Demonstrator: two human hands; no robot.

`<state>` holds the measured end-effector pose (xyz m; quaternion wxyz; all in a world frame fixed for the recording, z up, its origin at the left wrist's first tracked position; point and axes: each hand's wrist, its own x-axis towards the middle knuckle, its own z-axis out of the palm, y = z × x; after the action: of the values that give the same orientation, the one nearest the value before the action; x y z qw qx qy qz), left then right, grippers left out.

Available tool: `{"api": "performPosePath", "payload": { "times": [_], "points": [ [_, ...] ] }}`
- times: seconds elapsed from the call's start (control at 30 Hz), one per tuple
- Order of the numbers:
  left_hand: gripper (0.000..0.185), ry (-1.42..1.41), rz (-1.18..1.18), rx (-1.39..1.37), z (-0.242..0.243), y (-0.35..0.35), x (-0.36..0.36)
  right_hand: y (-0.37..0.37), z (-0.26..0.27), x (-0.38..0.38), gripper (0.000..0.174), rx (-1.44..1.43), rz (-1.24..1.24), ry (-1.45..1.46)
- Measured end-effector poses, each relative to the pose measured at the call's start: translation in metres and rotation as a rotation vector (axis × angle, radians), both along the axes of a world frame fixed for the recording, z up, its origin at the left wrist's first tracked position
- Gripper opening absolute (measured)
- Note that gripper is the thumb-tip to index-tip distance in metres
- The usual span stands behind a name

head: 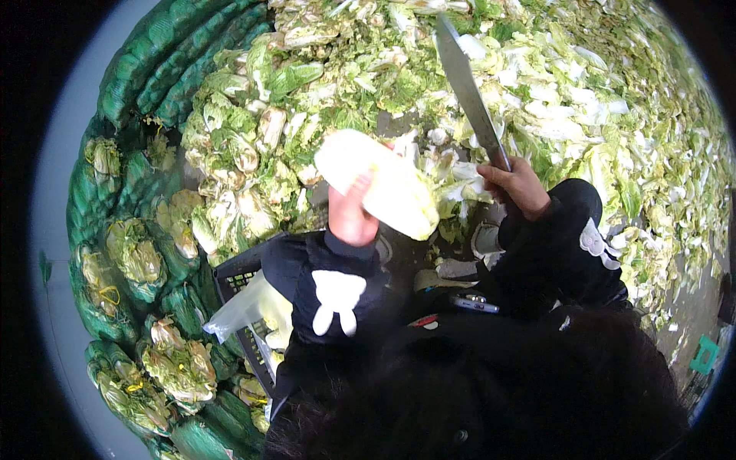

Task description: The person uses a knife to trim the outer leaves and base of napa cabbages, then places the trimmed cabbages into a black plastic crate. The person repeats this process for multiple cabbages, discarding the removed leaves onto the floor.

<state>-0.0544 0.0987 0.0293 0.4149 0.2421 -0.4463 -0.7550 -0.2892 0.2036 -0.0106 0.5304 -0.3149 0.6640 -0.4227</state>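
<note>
My left hand grips a pale, trimmed head of napa cabbage in front of my body, its thumb lying across the near side. The cabbage is tilted and so bright that its leaf detail is washed out. To the right, my right hand is closed around the handle of a large long-bladed knife. The blade points up and away, apart from the cabbage. Most of the knife's handle is hidden inside my fist.
Loose cabbage leaves cover the floor ahead and to the right. Green mesh sacks of cabbages are piled along the left wall. A black plastic crate with a clear plastic bag stands beside my left arm. A green object lies far right.
</note>
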Motion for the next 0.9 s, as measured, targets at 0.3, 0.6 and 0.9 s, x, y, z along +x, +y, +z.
{"api": "performPosePath", "payload": {
  "times": [0.3, 0.6, 0.9],
  "points": [
    [0.064, 0.42, 0.074, 0.394, 0.023, -0.016, 0.006, -0.003, 0.054, 0.068, 0.042, -0.055, -0.009, -0.561],
    [0.063, 0.677, -0.07, 0.083, 0.05, -0.021, 0.0, -0.028, 0.079, 0.078, 0.053, -0.26, 0.215, -0.988],
    [0.052, 0.608, -0.003, 0.269, 0.034, -0.023, 0.023, -0.025, 0.068, 0.078, 0.046, -0.064, 0.067, -0.777]
  ]
}}
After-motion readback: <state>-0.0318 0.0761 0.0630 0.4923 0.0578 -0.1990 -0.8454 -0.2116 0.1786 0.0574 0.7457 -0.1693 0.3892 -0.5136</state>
